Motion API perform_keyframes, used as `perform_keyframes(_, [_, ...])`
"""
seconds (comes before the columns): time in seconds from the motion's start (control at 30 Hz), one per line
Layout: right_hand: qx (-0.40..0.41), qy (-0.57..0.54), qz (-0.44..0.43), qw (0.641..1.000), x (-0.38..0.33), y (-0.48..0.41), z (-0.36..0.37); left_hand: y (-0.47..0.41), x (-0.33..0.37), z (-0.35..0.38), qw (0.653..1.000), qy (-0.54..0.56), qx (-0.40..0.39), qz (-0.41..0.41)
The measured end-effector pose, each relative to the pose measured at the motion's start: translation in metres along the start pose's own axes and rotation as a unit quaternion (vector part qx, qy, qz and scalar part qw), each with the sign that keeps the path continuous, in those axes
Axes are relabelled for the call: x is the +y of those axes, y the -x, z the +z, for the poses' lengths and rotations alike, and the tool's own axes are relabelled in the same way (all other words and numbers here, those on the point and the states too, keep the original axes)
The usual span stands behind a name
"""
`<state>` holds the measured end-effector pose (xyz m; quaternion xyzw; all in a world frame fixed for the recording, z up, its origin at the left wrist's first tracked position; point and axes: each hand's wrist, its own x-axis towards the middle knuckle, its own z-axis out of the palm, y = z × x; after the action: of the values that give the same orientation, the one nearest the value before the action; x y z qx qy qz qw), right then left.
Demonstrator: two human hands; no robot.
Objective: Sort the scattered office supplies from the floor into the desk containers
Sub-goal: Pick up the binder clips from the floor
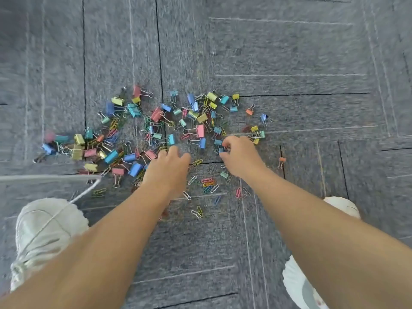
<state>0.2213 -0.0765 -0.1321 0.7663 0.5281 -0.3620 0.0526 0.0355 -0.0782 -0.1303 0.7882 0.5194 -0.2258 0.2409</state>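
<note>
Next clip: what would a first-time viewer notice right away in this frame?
First, the bright scatter of pastel binder clips and small coloured paper clips spread across the middle of the grey carpet. Then the two bare hands reaching into it: the left hand low over the pile's near edge, the right hand curled around a blue clip. White shoes frame the bottom corners.
</note>
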Motion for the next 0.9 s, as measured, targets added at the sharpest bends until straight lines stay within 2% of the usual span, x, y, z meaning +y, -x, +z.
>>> perform_keyframes(0.13, [0.022,0.018,-0.008,1.0,0.007,-0.012,0.016,-0.027,0.009,0.006,0.989,0.053,0.122,0.062])
perform_keyframes(0.27, [-0.052,0.027,-0.037,0.998,0.016,-0.015,0.0,-0.042,0.021,0.004,0.991,0.018,0.115,0.07])
perform_keyframes(0.4, [-0.066,-0.071,-0.01,0.995,0.032,-0.01,-0.015,-0.05,0.021,0.005,0.991,0.008,0.125,0.054])
perform_keyframes(0.53, [-0.096,-0.193,0.009,0.976,0.05,0.001,-0.005,-0.059,0.026,0.004,0.989,0.019,0.14,0.04])
perform_keyframes(0.6, [-0.113,-0.195,0.005,0.974,0.053,0.003,0.001,-0.06,0.03,-0.001,0.984,0.077,0.157,0.026])
perform_keyframes(0.67, [-0.128,-0.186,0.001,0.974,0.052,0.003,0.002,-0.058,0.037,-0.011,0.971,0.179,0.158,0.006])
perform_keyframes(0.8, [-0.105,-0.17,-0.013,0.98,0.043,0.001,-0.009,-0.063,0.055,-0.031,0.945,0.309,0.102,-0.023])
perform_keyframes(0.9, [-0.102,-0.161,-0.029,0.981,0.035,-0.004,-0.017,-0.071,0.062,-0.04,0.934,0.35,0.062,-0.032])
